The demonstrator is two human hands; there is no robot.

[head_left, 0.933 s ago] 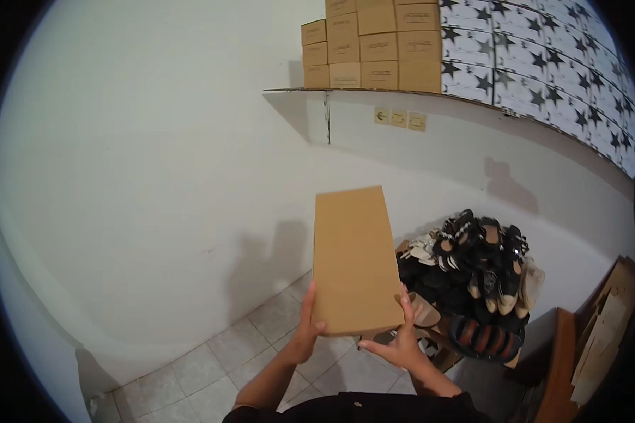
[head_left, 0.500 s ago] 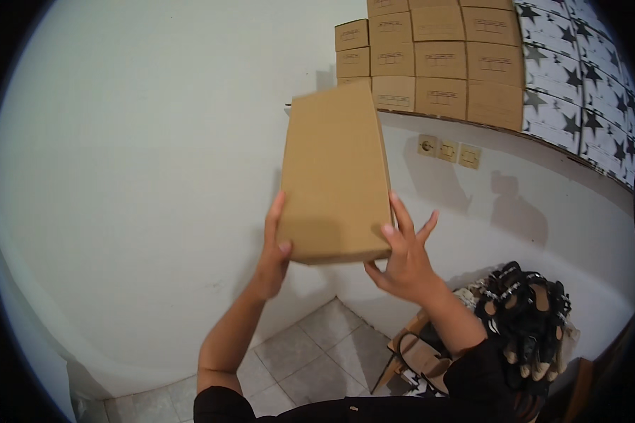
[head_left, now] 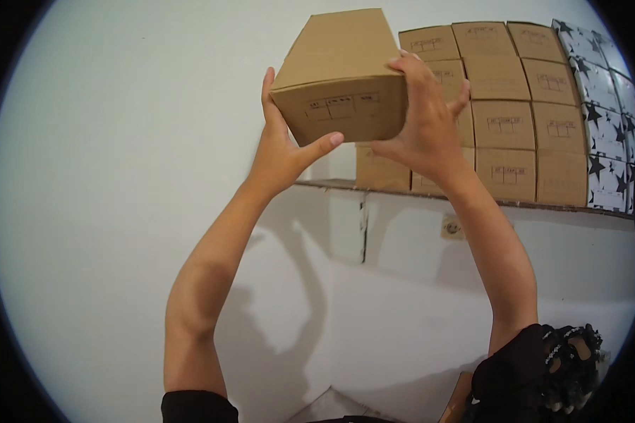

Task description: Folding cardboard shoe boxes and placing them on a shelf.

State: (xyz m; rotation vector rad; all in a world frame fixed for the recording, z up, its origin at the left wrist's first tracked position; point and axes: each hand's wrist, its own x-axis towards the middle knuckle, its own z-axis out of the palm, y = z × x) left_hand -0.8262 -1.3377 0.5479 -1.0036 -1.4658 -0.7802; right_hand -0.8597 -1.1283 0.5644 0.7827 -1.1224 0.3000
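Note:
Both arms are raised, and a brown cardboard box point(head_left: 342, 53) is held between my hands in front of the shelf's left end. Its near end, with a printed label panel, faces me. My left hand point(head_left: 286, 144) grips the left side, its thumb lying along the lower front edge. My right hand point(head_left: 430, 116) clasps the right side with fingers at the top corner and thumb underneath. Behind it, several similar brown boxes point(head_left: 504, 127) stand stacked on the wall shelf point(head_left: 473, 200); the held box hides part of the left end of the stack.
White boxes with black stars point(head_left: 607, 151) are stacked at the shelf's right end. A wall socket point(head_left: 451, 227) sits under the shelf, and a metal bracket point(head_left: 364, 229) hangs left of it. Black shoes point(head_left: 571, 359) are piled at the lower right. A white wall rises on the left.
The box has been raised toward shelf height and tilted so its labelled end now shows. Both arms have stretched upward, and the view has shifted up, bringing more of the shelf into sight.

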